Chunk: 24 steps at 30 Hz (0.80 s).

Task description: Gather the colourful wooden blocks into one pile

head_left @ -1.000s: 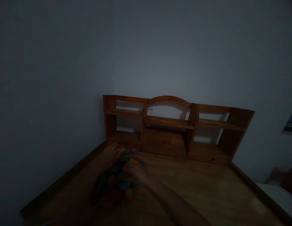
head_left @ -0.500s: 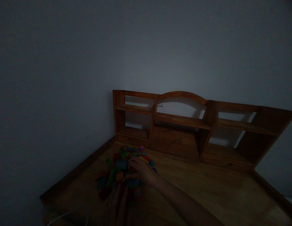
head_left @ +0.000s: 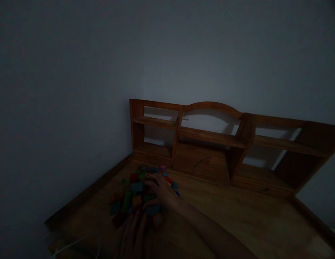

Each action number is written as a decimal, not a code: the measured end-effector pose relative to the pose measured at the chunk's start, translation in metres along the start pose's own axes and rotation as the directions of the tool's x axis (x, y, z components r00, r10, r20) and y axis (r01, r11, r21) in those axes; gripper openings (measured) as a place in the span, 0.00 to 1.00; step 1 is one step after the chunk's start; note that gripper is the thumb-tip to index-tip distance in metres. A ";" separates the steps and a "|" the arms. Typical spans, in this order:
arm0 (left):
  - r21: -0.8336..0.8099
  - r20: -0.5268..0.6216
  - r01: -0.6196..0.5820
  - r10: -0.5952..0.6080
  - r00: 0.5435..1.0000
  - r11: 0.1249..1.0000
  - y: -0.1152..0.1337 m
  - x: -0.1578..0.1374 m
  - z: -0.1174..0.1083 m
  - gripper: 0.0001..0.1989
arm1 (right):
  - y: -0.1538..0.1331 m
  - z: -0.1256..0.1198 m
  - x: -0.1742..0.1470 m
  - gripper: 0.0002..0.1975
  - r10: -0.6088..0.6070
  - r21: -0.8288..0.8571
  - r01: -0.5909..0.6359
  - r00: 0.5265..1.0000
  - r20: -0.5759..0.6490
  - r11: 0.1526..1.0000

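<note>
A heap of coloured toy blocks lies on the wooden desk (head_left: 210,208), close to the left wall. Over the heap's right side rests my right hand (head_left: 162,190), fingers spread and bent, touching blocks; whatever is under its palm is hidden. My left hand (head_left: 131,232) lies at the near edge of the heap with fingers stretched out against the blocks. Between the hands sits an orange block (head_left: 137,201). Farther left are a green block (head_left: 126,201) and a dark blue-grey block (head_left: 136,186). A red block (head_left: 119,219) is beside my left fingertips. The light is dim.
A wooden shelf unit (head_left: 202,135) with several compartments stands along the back of the desk. A raised wooden edge (head_left: 89,190) runs along the left wall. A white cable (head_left: 68,246) lies at the lower left corner. More desk surface extends to the right.
The view has shifted slightly. My right hand has moved a little up over the heap, its fingers still spread. My left hand stays at the near edge, almost unmoved.
</note>
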State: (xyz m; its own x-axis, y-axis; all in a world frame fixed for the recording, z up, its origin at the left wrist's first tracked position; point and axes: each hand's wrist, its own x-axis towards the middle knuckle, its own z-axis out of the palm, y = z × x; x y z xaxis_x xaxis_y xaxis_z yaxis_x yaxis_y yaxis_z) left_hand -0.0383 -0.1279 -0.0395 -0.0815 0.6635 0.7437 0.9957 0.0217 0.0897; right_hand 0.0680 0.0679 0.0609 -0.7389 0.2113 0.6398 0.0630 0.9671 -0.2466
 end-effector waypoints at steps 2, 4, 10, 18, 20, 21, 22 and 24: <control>0.035 0.015 -0.021 0.021 1.000 0.999 0.000 0.001 -0.002 0.40 | 0.000 -0.003 -0.002 0.43 0.018 -0.007 -0.018 1.000 -0.019 1.000; 0.031 0.023 -0.042 0.041 0.999 0.999 0.002 0.004 -0.005 0.40 | 0.002 -0.008 -0.006 0.45 0.024 -0.020 -0.025 0.999 -0.048 0.999; -0.015 0.013 -0.022 0.022 1.000 1.000 0.009 0.007 -0.013 0.39 | 0.002 -0.052 -0.036 0.46 0.050 -0.100 -0.058 0.995 -0.086 0.993; -0.067 0.017 -0.005 0.007 1.000 0.998 0.002 0.006 -0.012 0.39 | 0.006 -0.185 -0.138 0.33 0.260 -0.334 -0.349 0.923 -0.283 0.876; -0.107 -0.018 -0.028 0.027 0.999 0.994 0.010 0.014 -0.019 0.41 | 0.013 -0.211 -0.176 0.29 0.331 -0.331 -0.471 0.855 -0.399 0.818; -0.126 -0.026 -0.051 0.048 0.999 0.991 0.019 0.017 -0.024 0.42 | 0.016 -0.221 -0.195 0.27 0.371 -0.313 -0.546 0.800 -0.472 0.777; -0.144 -0.027 -0.087 0.084 0.996 0.986 0.031 0.019 -0.029 0.42 | 0.020 -0.227 -0.213 0.26 0.400 -0.287 -0.615 0.734 -0.550 0.735; -0.174 0.000 -0.189 0.192 0.981 0.966 0.067 0.017 -0.040 0.40 | 0.027 -0.234 -0.247 0.25 0.443 -0.217 -0.721 0.605 -0.662 0.658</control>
State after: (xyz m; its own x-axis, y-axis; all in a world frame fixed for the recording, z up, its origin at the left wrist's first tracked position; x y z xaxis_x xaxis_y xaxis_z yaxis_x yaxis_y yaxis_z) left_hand 0.0254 -0.1448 0.0059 0.1112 0.6556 0.7469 0.9702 -0.2343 0.0612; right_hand 0.4088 0.0746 0.0666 0.0250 0.6503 0.7593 0.7197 0.5154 -0.4651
